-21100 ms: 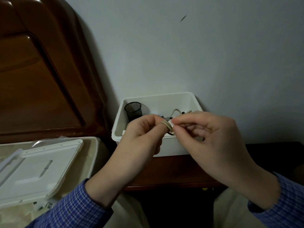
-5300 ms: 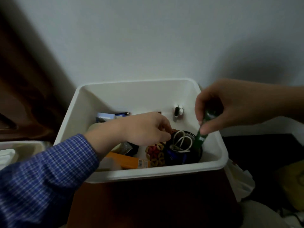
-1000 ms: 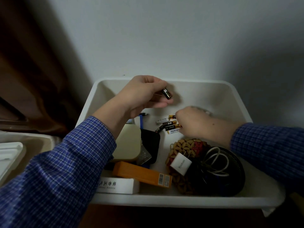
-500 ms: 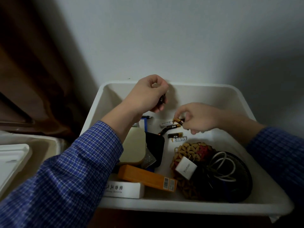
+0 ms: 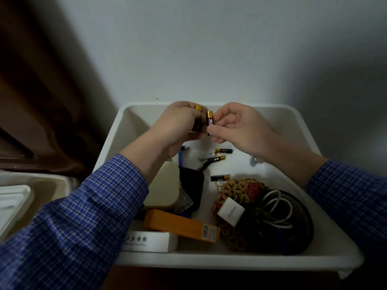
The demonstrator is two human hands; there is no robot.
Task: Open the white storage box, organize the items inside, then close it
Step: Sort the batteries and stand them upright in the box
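Over the far end of the white storage box, the left hand is curled tight around a gold-capped battery. Touching it at 3 o'clock, the right hand pinches a second battery upright between thumb and fingers. Loose batteries lie on the smooth floor at 6 o'clock, with bare floor toward the right wall. A black mesh cup holds a coiled white cable.

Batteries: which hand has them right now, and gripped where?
Both. Right hand pinches one black-and-gold battery around its lower body, gold end up. Left hand clutches others; one gold end shows.
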